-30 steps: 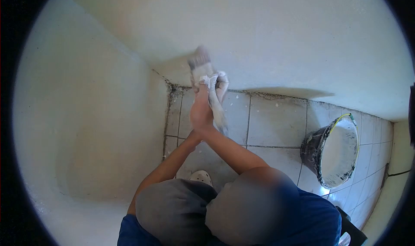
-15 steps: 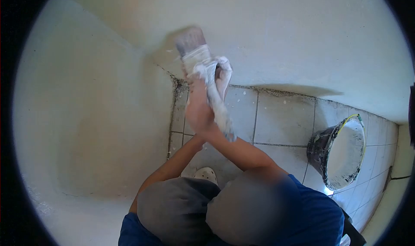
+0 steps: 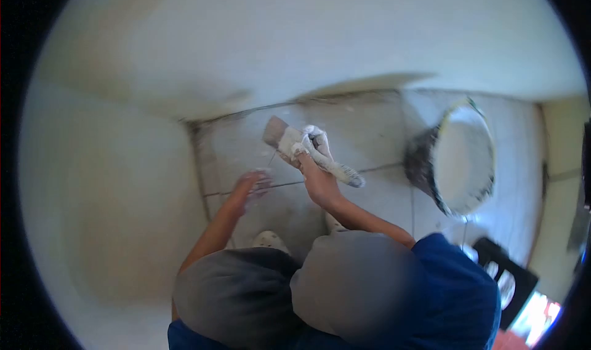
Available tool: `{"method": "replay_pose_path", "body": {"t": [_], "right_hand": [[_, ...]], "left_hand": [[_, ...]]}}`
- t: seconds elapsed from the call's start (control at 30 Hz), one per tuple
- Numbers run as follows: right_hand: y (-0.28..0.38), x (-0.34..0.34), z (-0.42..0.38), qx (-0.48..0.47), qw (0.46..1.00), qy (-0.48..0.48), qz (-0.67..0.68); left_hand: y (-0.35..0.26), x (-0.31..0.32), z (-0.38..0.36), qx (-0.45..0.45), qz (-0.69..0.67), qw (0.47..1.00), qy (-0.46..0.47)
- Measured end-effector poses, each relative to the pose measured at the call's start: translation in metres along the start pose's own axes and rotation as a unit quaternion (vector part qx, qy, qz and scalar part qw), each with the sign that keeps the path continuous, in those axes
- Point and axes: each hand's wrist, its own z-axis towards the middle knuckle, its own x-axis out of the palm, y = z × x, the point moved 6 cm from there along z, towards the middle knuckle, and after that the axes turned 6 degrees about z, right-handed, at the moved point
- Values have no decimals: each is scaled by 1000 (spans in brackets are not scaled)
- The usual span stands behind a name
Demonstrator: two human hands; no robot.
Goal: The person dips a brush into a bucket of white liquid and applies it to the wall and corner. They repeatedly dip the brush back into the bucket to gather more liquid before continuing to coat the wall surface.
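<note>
My right hand (image 3: 313,159), its fingers coated in white paint, is closed round a wide paintbrush (image 3: 289,142). The brush's brown bristles point up and left, and its paint-covered handle slants down to the right. Held over the floor tiles, the brush is apart from the wall. My left hand (image 3: 251,189) is to the left of the brush, also over the tiles, with nothing in it. Its fingers look stretched out, though motion smears them. To the right, a dark bucket (image 3: 422,162) with paint-streaked sides and white paint inside stands tilted in the view.
Pale walls (image 3: 258,36) rise ahead and on the left, meeting at a dirty floor corner (image 3: 194,127). Grey tiles (image 3: 363,131) cover the floor. A black object with openings (image 3: 520,276) is at the lower right. My light shoe (image 3: 269,240) shows below my left hand.
The brush in my right hand has come down and away from the wall corner. My left hand, earlier mostly hidden behind the right arm, is now separate at the left. The view has shifted rightward.
</note>
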Motion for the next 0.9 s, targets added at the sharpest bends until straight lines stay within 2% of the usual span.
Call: {"method": "replay_pose_path", "body": {"t": [0.07, 0.13, 0.27, 0.3, 0.33, 0.37, 0.43, 0.53, 0.6, 0.67, 0.77, 0.9], "right_hand": [[57, -60, -10, -57, 998, 5, -21], [110, -131, -20, -101, 992, -53, -51], [192, -241, -59, -177, 972, -124, -90], [199, -262, -66, -157, 971, -161, -85], [203, -282, -71, -138, 968, -193, -79], [195, -307, -75, -73, 966, -232, -88], [173, -341, -78, -24, 960, -263, -93], [135, -373, -86, 26, 931, -311, -192], [122, -380, -88, -1, 919, -296, -261], [112, -381, -92, 0, 913, -292, -285], [105, -378, -100, 17, 917, -283, -279], [96, -371, -105, 10, 921, -277, -274]], "left_hand": [[-18, 23, 12, -30, 25, 999, 37], [-45, 57, 25, -61, 91, 992, 59], [-113, 165, 13, -34, 200, 966, 162], [-125, 194, 15, -33, 233, 956, 177], [-130, 220, 18, -31, 264, 945, 190], [-130, 244, 20, -24, 285, 935, 212], [-123, 285, 27, -10, 319, 913, 254], [-99, 346, 41, -24, 258, 942, 214], [-83, 369, 53, -64, 202, 953, 216], [-78, 382, 52, -72, 141, 956, 247], [-71, 374, 63, -134, 71, 953, 261], [-79, 385, 56, -122, 117, 950, 262]]}}
